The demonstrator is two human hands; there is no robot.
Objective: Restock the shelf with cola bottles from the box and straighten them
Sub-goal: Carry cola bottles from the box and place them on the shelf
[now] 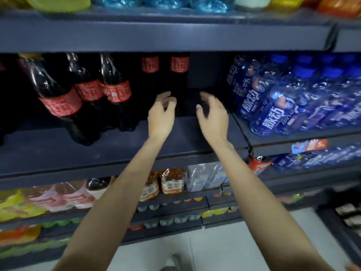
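Note:
Several dark cola bottles with red labels stand on the dark shelf (109, 153). Three stand at the front left, the nearest (58, 98) leaning to the left. Two more, one (150, 75) beside the other (179, 75), stand deep at the back. My left hand (161, 116) and my right hand (212, 118) reach into the shelf just in front of those two back bottles. Both hands have loosely curved fingers and hold nothing. The box is out of view.
Blue-labelled drink bottles (273, 106) fill the shelf section to the right. Packaged goods sit on the lower shelves (172, 182) and on the top shelf. Bare shelf surface lies in front of my hands. A shoe (172, 263) shows on the light floor.

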